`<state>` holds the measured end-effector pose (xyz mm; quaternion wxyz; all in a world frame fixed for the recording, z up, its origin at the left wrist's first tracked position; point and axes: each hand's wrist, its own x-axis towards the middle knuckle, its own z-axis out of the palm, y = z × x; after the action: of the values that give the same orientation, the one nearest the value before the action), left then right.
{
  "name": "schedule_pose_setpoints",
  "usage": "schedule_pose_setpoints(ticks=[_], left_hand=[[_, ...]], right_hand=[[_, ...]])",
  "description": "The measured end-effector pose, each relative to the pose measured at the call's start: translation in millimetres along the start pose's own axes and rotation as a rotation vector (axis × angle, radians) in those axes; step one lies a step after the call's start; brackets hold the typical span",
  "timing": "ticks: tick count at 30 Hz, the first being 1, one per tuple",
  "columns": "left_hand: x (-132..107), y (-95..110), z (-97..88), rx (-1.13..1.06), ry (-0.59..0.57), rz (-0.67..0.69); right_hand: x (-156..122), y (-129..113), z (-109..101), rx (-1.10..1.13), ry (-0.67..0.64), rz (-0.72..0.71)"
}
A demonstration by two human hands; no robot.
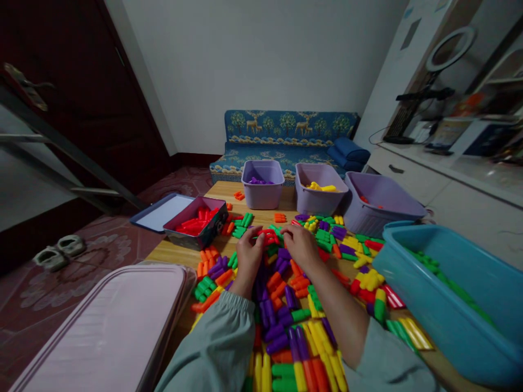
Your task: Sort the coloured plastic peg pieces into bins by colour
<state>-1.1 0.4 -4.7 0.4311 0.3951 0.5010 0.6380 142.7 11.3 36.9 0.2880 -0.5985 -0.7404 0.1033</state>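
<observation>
On my feed from the head camera, the left hand (pixel 250 253) and the right hand (pixel 300 245) meet over the middle of a light wooden table (pixel 174 253). Between them is a small red plastic peg block (pixel 267 237), held just above the heap. The left fingertips are curled closed on its left end and the right thumb and forefinger pinch its right end. The picture is soft there, so it may be two red pieces pushed together rather than one. Under the wrists lies a loose spread of plastic peg blocks (pixel 286 326) in purple, orange, green, yellow and red, reaching to the table's near edge. Behind the hands stand three lilac plastic tubs in a row: the left tub (pixel 262 198) holds purple pieces, the middle tub (pixel 316 209) yellow ones and the right tub (pixel 384 215), tilted toward me, a few red ones. A dark rectangular tin (pixel 208 234) with red pieces sits left of the hands, beside a blue flat lid (pixel 157 212). A large turquoise plastic basin (pixel 449 305) with green pieces fills the right side, and a pink plastic lidded case (pixel 110 326) the lower left. A blue patterned sofa (pixel 286 128) stands against the far wall.
</observation>
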Motion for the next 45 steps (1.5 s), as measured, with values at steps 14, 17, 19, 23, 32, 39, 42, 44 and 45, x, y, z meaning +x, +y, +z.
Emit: schedule_pose_setpoints(ticks=[14, 17, 19, 23, 32, 39, 42, 44, 45], left_hand=[[-0.6, 14.3, -2.2, -0.258, -0.083, -0.140], [-1.9, 15.2, -1.3, -0.272, -0.048, -0.141], [-2.6, 15.3, -1.0, -0.270, -0.026, -0.137], [-1.6, 12.6, -2.8, -0.241, -0.002, -0.119], [0.7, 10.6, -4.1, -0.258, 0.044, -0.099], [-1.0, 20.2, 2.5, -0.593, -0.145, -0.280], [-1.6, 19.5, 2.8, -0.615, -0.197, -0.313], [-1.0, 17.2, 2.7, -0.605, -0.204, -0.294], [-0.4, 15.7, 2.5, -0.593, -0.203, -0.288]], right_hand=[[-27.1, 4.4, 11.2, -0.004, -0.174, -0.207], [-29.6, 0.0, 10.0, -0.032, -0.249, -0.202], [-30.4, -1.4, 9.7, -0.040, -0.279, -0.208], [-30.5, -1.0, 12.3, 0.004, -0.262, -0.205], [-22.9, -1.0, 12.4, 0.401, 0.093, -0.078], [-23.9, -15.5, 8.9, 0.882, -0.041, -0.071], [-24.0, -13.2, 14.1, 0.887, -0.028, -0.019], [-23.3, -10.9, 15.4, 0.944, -0.014, 0.009], [-22.9, -9.9, 15.4, 0.981, -0.001, 0.022]])
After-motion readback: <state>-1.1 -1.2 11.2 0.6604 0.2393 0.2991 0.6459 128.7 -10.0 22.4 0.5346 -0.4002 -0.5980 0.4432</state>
